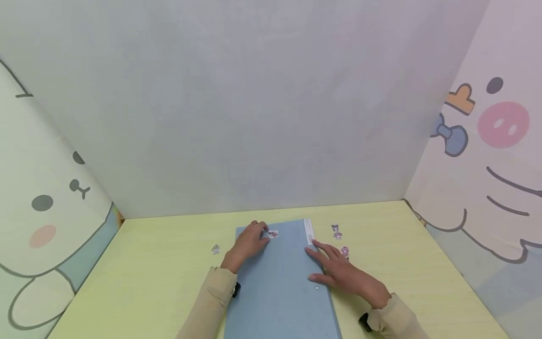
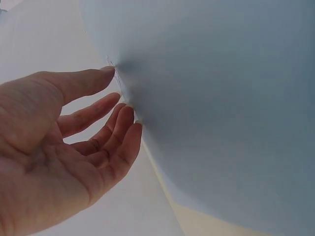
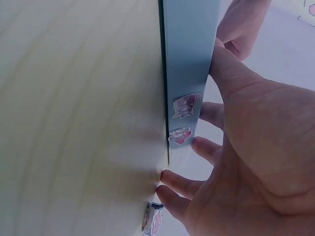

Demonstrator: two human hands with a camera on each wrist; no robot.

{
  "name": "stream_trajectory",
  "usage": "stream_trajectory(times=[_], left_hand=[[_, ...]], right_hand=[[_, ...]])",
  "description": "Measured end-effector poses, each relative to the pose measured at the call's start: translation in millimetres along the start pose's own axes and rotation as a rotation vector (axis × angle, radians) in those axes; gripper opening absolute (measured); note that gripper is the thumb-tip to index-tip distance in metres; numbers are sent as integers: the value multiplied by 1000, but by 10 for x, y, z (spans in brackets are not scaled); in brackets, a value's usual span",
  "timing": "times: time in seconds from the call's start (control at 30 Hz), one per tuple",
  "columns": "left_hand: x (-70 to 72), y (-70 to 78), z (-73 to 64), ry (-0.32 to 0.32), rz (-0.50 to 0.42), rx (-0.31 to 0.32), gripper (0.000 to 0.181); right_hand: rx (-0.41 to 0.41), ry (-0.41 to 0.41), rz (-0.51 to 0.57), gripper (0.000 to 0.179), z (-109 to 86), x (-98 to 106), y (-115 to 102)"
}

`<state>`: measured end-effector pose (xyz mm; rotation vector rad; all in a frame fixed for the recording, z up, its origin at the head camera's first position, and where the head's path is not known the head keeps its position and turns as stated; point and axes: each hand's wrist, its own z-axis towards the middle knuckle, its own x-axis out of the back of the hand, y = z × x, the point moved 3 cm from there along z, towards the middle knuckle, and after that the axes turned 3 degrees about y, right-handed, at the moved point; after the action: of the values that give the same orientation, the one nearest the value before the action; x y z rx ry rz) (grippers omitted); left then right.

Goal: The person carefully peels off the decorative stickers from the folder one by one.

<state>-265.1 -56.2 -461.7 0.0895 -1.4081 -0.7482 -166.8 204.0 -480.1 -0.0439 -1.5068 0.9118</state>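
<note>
A blue file folder [image 1: 279,292] with a thick edge lies on the table. Near its far end a small cartoon sticker [image 1: 273,234] shows on the cover. My left hand [image 1: 251,241] reaches over the folder's left edge, with bent fingers and thumb at the sticker and fingertips right at the blue surface [image 2: 221,98]. Spread over the folder's right edge is my right hand [image 1: 338,270], its fingers loosely extended by the white barcode label [image 1: 309,230]. In the right wrist view, a purple sticker [image 3: 186,105] and a pink one [image 3: 180,135] show on the folder's side.
Cartoon stickers [image 1: 336,232] lie on the yellow table [image 1: 161,273] right of the folder, with another [image 1: 345,252] by my right hand. A single sticker [image 1: 215,249] is on the left. A grey wall [image 1: 254,117] stands behind, and printed cartoon panels flank both sides.
</note>
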Motion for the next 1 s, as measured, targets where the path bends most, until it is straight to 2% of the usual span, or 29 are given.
stream_trajectory(times=[0.4,0.67,0.87,1.0], left_hand=[[-59,13,38,1,33,33,20],[-96,38,67,19,56,10,16],[-105,48,86,13,44,29,14],[-107,47,78,15,0,26,15]], right_hand=[[3,4,-17,71,7,-14,-22],[8,8,-8,70,11,-6,-34],[10,10,-14,70,21,-23,-8],[25,26,-28,69,23,-22,-13]])
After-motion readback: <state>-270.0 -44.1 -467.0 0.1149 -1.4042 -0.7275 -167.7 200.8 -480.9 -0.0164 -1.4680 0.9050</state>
